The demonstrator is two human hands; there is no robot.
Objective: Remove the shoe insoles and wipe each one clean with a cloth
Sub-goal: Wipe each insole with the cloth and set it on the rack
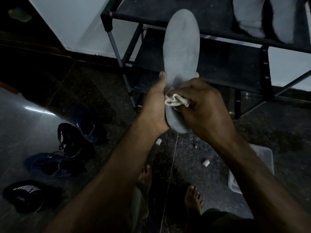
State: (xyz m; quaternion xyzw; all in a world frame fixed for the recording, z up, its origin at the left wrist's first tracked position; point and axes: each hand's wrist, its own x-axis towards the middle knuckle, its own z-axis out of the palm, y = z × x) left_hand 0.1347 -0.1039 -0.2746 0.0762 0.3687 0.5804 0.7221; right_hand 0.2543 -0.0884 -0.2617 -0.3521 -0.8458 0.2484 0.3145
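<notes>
The left hand (155, 105) grips the lower part of a grey insole (182, 47) from the side, with the thumb lying along its left edge and the fingertips showing past its right edge. The right hand (204, 106) is curled around a small crumpled white cloth (175, 100) and presses it on the insole near the heel. The insole is long and oval, with a soft, matte, felt-like surface; its toe end points up and away from the person, and its heel end comes out below the two hands.

Behind the insole stands a shoe rack (235, 64) with thin metal tubes and dark fabric shelves. Two more grey insoles (262, 15) lie on the top shelf at the right, well apart from the held one.

The floor is dark speckled stone, smooth and a little shiny. At the left four dark shoes (74, 140) lie on it, some with white stripes. Two small white cylinders (205, 163) lie on the floor under the arms. A clear plastic container (264, 158) sits at the right, partly hidden by the right forearm. The bare feet (193, 199) of the person stand below.
</notes>
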